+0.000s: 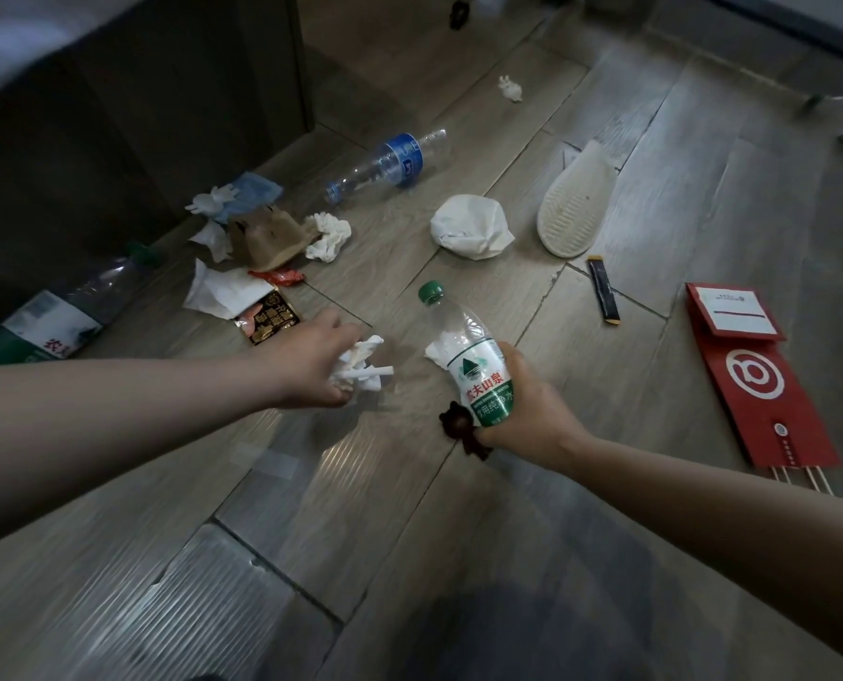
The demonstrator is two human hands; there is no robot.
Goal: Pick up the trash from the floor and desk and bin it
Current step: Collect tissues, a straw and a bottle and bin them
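Observation:
My right hand (527, 405) grips an empty water bottle (468, 356) with a green cap and green label, plus a small dark clip (464, 430) below it; a scrap of white paper pokes out behind the bottle. My left hand (311, 366) holds crumpled white tissue (363, 368) just above the wooden floor (360, 508). Loose trash lies beyond: a clear blue-label bottle (390, 162), a white paper ball (471, 226), a brown paper wad (272, 238), white tissues (328, 235), snack wrappers (267, 317), a large bottle (60, 317) at the left.
A white slipper (574, 204) lies sole-up at the right. A red paper sleeve with wooden sticks (753, 380) and a dark sachet (604, 292) are on the floor beside it. Dark furniture (139, 90) stands at the left. A small tissue (510, 88) lies farther off.

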